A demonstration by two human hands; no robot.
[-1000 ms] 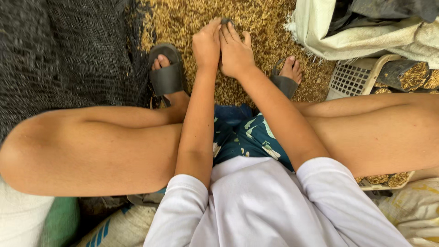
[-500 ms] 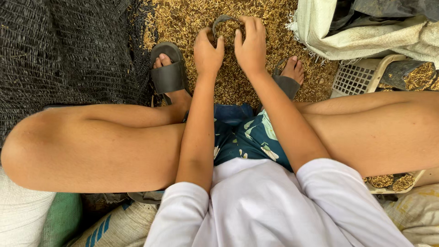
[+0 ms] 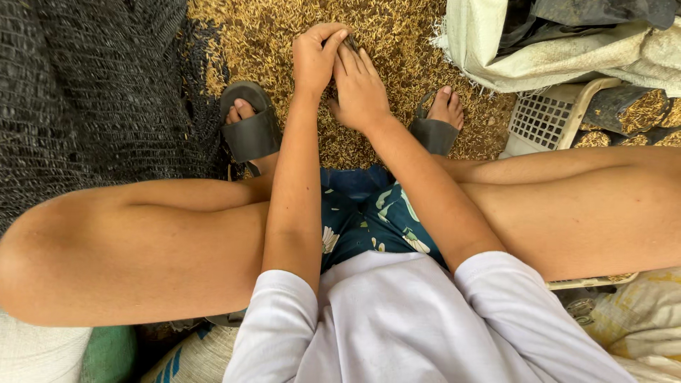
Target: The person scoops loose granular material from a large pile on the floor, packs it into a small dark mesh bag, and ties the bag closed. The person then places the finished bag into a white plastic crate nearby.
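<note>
Head view: left hand and right hand are pressed together, a small dark object pinched between their fingertips, above golden loose rice husk grain, flanked by dark rubber sandals.

You wear a white top with long sleeves pushed up past the elbows — the left sleeve and the right sleeve each end in a soft rolled edge, and the cloth is plain, with no print or buttons showing. Below it you have dark teal shorts patterned with pale leaves and flowers. Your forearms, hands, knees and shins are bare. On your feet are dark grey slide sandals — the left sandal has one broad band across the foot and a rounded sole; the right sandal matches it, toes showing past the band.
</note>
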